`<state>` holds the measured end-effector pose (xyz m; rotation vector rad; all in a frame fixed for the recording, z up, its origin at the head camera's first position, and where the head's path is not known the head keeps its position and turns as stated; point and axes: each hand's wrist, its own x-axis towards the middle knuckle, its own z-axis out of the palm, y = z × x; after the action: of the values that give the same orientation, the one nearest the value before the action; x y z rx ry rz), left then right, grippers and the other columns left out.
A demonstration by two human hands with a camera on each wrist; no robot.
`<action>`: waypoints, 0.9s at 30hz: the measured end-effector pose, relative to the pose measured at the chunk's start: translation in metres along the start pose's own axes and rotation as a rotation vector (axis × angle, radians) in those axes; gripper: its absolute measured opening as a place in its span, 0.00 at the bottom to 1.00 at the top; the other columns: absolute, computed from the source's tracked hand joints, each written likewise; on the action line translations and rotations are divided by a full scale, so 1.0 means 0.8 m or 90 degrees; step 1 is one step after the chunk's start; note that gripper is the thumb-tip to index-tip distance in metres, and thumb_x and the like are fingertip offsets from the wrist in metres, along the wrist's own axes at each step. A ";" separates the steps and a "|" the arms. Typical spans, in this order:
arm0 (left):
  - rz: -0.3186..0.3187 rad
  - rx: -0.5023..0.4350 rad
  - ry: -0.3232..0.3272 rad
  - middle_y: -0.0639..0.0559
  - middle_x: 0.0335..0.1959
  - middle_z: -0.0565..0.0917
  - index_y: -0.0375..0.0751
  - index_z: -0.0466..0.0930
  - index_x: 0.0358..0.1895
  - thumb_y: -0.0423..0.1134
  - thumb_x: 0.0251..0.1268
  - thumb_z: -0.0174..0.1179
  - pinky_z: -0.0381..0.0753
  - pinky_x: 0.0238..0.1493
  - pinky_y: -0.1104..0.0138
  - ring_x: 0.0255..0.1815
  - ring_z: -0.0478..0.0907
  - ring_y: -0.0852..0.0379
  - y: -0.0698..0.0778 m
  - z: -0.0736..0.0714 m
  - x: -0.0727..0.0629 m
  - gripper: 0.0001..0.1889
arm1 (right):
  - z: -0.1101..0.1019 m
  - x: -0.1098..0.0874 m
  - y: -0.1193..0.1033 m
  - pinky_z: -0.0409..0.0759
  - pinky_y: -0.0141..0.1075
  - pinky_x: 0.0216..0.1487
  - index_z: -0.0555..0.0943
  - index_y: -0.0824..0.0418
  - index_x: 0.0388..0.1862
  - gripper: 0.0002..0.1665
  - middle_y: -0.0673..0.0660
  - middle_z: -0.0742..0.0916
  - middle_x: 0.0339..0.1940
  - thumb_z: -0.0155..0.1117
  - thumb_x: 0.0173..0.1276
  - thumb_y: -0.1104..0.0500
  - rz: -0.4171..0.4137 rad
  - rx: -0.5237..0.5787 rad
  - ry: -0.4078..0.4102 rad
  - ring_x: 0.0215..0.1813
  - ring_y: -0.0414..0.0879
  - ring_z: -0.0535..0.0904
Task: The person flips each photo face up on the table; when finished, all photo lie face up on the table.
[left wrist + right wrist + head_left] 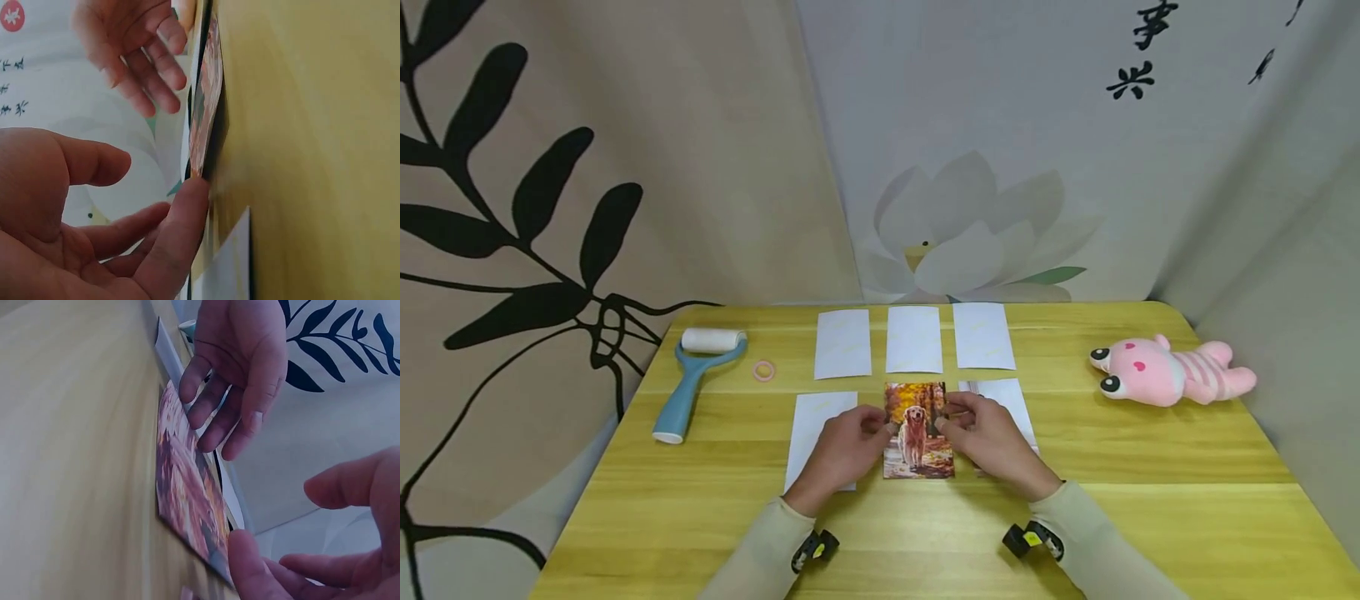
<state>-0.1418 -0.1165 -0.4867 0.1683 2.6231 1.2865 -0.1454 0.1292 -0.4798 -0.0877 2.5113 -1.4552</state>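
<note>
A picture card of a golden dog among autumn trees lies at the middle of the table between both hands. My left hand is at the card's left edge; in the left wrist view a fingertip touches the card, with the thumb apart from it. At the right edge is my right hand, its fingers loosely bent and thumb clear of the card in the right wrist view. A white card lies partly beneath the left forearm. Another pale card is partly hidden by the right hand.
Three white cards form a row at the back of the wooden table. A blue-handled lint roller and a small pink ring lie on the left. On the right rests a pink plush toy. Curtains hang behind.
</note>
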 end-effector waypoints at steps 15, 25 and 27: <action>-0.086 -0.053 0.110 0.44 0.55 0.86 0.38 0.80 0.66 0.45 0.77 0.63 0.83 0.61 0.49 0.57 0.84 0.46 -0.026 -0.051 -0.020 0.21 | 0.051 0.024 -0.037 0.87 0.42 0.51 0.78 0.65 0.72 0.29 0.60 0.89 0.59 0.67 0.76 0.54 -0.094 0.047 -0.078 0.54 0.49 0.88; -0.111 -0.003 0.125 0.35 0.63 0.82 0.32 0.75 0.71 0.47 0.78 0.63 0.77 0.64 0.46 0.62 0.79 0.40 -0.051 -0.075 -0.037 0.28 | 0.083 0.029 -0.049 0.87 0.43 0.53 0.77 0.68 0.71 0.31 0.64 0.87 0.63 0.66 0.78 0.51 -0.104 0.046 -0.130 0.58 0.53 0.86; -0.117 0.000 0.128 0.34 0.64 0.80 0.32 0.74 0.72 0.47 0.78 0.62 0.77 0.64 0.45 0.64 0.78 0.39 -0.054 -0.079 -0.040 0.28 | 0.089 0.029 -0.052 0.87 0.45 0.54 0.77 0.68 0.71 0.31 0.64 0.87 0.62 0.66 0.78 0.51 -0.104 0.052 -0.137 0.58 0.54 0.86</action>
<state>-0.1264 -0.1976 -0.4782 -0.2084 2.7251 1.3006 -0.1542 0.0443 -0.4823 -0.4210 2.3143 -1.5165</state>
